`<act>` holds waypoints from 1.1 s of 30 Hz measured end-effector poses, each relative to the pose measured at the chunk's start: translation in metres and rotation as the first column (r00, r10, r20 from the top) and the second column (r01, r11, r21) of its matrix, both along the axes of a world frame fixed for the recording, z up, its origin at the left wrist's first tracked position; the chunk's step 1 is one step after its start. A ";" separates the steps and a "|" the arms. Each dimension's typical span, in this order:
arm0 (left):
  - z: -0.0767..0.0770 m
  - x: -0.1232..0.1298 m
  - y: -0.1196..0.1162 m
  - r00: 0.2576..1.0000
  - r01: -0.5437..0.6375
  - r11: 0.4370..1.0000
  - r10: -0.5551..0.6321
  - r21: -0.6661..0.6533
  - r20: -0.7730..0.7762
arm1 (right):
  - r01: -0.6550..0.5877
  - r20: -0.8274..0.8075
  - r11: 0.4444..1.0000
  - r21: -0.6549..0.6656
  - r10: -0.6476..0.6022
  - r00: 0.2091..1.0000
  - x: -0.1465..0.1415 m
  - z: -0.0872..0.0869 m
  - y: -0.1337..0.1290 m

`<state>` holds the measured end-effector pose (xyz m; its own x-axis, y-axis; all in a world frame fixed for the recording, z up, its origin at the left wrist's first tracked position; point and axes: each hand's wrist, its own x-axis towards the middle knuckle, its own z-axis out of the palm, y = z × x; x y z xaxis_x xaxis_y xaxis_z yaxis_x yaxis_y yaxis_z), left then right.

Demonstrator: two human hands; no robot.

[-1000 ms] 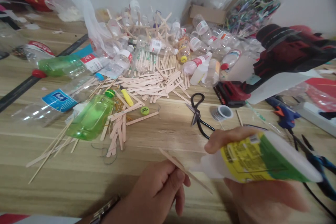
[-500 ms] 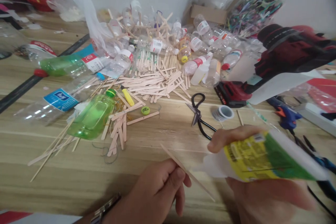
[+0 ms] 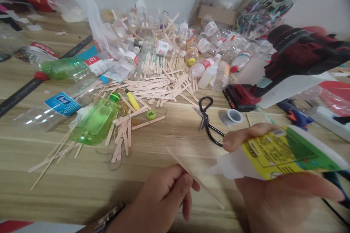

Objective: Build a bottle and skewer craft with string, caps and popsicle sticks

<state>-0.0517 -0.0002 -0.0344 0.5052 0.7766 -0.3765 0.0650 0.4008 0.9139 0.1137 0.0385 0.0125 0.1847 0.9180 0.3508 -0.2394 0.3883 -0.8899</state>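
Observation:
Between thumb and fingers, my left hand (image 3: 169, 193) pinches a flat wooden craft stick (image 3: 206, 188), held on a slant just above the table. My right hand (image 3: 273, 196) is wrapped round a white glue bottle (image 3: 284, 153) with a yellow and green label. The bottle lies on its side in the air, its nozzle pointing left, a little apart from the stick. Black-handled scissors (image 3: 205, 118) lie open beyond my right hand, beside a spool of wire (image 3: 232, 116). Whether glue is on the stick I cannot tell.
A big pile of craft sticks (image 3: 164, 87) lies mid-table, with several plastic bottles behind it. A green bottle (image 3: 95, 122) and a yellow-handled tool (image 3: 132, 100) lie to the left. A red and black cordless drill (image 3: 295, 58) and a blue glue gun (image 3: 296, 116) are at right.
My right hand has moved slightly right and up with the glue bottle, so its nozzle is farther from the craft stick. My left hand and the stick have stayed nearly still.

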 end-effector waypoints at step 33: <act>0.002 -0.003 0.002 0.993 -0.106 0.994 0.104 0.027 0.057 | -0.246 0.026 0.958 -0.145 0.253 0.967 0.014 -0.002 0.005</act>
